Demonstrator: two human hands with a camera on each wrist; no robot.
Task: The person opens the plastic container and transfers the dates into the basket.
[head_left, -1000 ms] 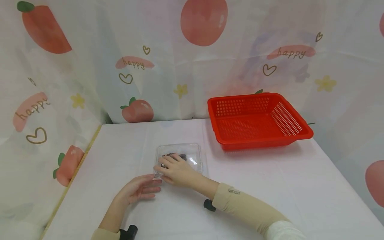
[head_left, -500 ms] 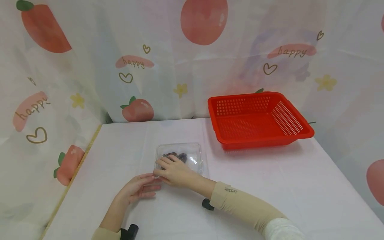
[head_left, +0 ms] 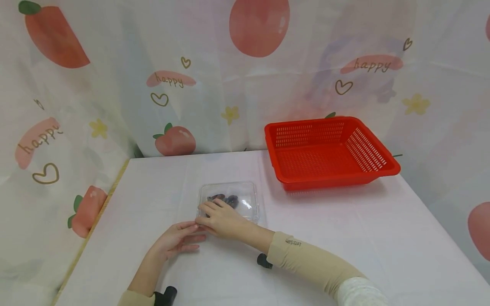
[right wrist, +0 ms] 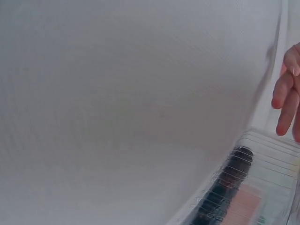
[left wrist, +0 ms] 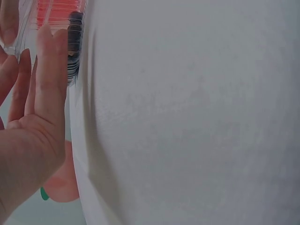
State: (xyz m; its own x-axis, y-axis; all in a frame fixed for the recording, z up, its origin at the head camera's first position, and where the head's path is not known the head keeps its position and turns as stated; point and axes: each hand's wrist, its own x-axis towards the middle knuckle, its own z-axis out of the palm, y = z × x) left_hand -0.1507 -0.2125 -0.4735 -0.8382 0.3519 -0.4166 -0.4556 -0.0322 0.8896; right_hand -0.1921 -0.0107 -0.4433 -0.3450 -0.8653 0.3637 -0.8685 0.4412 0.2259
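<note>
A clear plastic box (head_left: 246, 195) with a lid and ribbed walls lies on the white table; several dark, shiny oblong pieces (head_left: 231, 200) show inside it. My right hand (head_left: 222, 219) rests over the box's front left part, its fingers reaching across the lid and hiding some of the contents. From the left comes my left hand (head_left: 180, 240), its fingers mostly straight and spread, fingertips right at the front left corner and close to the right fingers. In the left wrist view, the left hand's nearest finger (left wrist: 50, 75) lies along the box wall. In the right wrist view only the left hand's fingers (right wrist: 288, 93) appear, near the box corner.
A large red plastic basket (head_left: 333, 182) with slotted sides stands at the back right of the white table (head_left: 329, 255). Behind and at the left hangs a patterned curtain (head_left: 214, 51). Black wrist cameras (head_left: 264, 261) sit under the sleeves.
My right hand has shifted slightly toward the front left corner, so more of the dark pieces shows. My left fingertips have come closer to that corner. The box stays in place.
</note>
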